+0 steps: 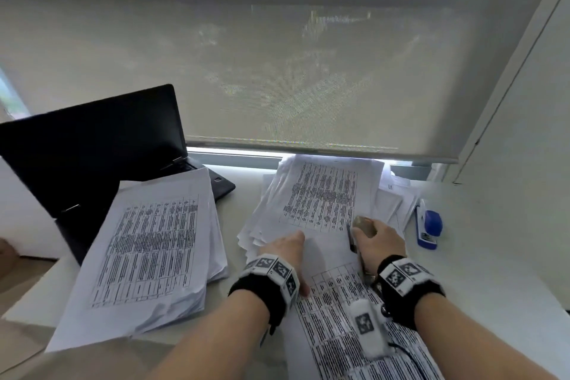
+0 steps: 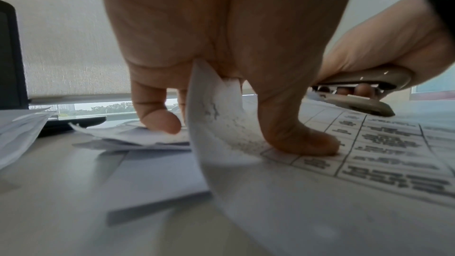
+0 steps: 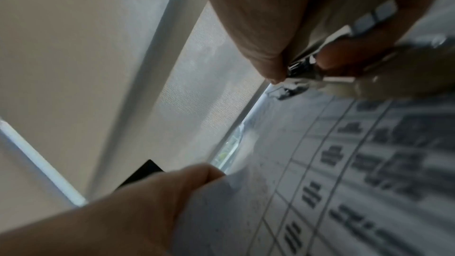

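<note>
Beneath a lowered roller blind (image 1: 277, 71), a person's right hand (image 1: 381, 241) grips a beige stapler (image 1: 363, 223) at the top corner of the printed sheets (image 1: 336, 324) lying nearest them on the table (image 1: 493, 256). The left hand (image 1: 285, 251) pins those sheets down. Only the left wrist view shows its thumb pressed on the print and 1 page curling up, caught between thumb and fingers; the head camera hides those fingers under the hand. The right wrist view is blurred, the stapler's mouth hard to make out. Around them: a blue stapler (image 1: 428, 225), a loose pile (image 1: 320, 191) and a squared stack (image 1: 148, 256) overlapping an open laptop (image 1: 92, 148).
</note>
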Demonstrator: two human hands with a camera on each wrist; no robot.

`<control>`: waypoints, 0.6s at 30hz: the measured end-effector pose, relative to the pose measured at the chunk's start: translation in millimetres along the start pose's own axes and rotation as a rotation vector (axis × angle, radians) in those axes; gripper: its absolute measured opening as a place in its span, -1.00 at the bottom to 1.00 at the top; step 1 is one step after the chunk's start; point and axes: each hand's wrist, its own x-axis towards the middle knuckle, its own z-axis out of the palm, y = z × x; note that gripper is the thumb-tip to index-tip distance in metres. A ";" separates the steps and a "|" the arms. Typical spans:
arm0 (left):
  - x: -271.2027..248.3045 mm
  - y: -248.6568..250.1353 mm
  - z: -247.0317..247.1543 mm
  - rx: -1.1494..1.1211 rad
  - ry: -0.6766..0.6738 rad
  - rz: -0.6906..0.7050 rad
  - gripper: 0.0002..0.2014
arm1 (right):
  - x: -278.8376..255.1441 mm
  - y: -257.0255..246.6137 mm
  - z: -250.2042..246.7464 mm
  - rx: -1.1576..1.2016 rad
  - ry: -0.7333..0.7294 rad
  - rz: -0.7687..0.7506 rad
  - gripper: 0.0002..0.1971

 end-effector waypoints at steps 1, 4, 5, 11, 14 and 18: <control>0.5 -0.5 1.2 -0.012 0.004 -0.007 -0.20 | -4.7 5.1 -6.3 0.017 -0.013 -0.017 -0.62; 3.4 -2.0 1.7 -0.066 0.031 -0.032 -0.27 | -26.3 31.2 -28.8 -0.042 -0.081 -0.089 -0.66; 3.0 -0.6 0.3 -0.062 0.030 -0.033 -0.25 | -34.9 42.5 -38.2 -0.069 -0.094 -0.104 -0.66; -12.1 11.1 -5.6 0.059 0.035 -0.027 -0.18 | -97.0 126.7 -107.4 -0.025 -0.064 0.110 -0.62; -20.8 15.5 -3.5 0.042 0.098 -0.026 -0.29 | -139.8 163.3 -131.3 0.084 -0.069 0.209 -0.65; -31.8 29.4 -1.5 0.138 0.201 0.064 -0.64 | -188.0 206.3 -130.6 0.159 -0.107 0.295 -0.66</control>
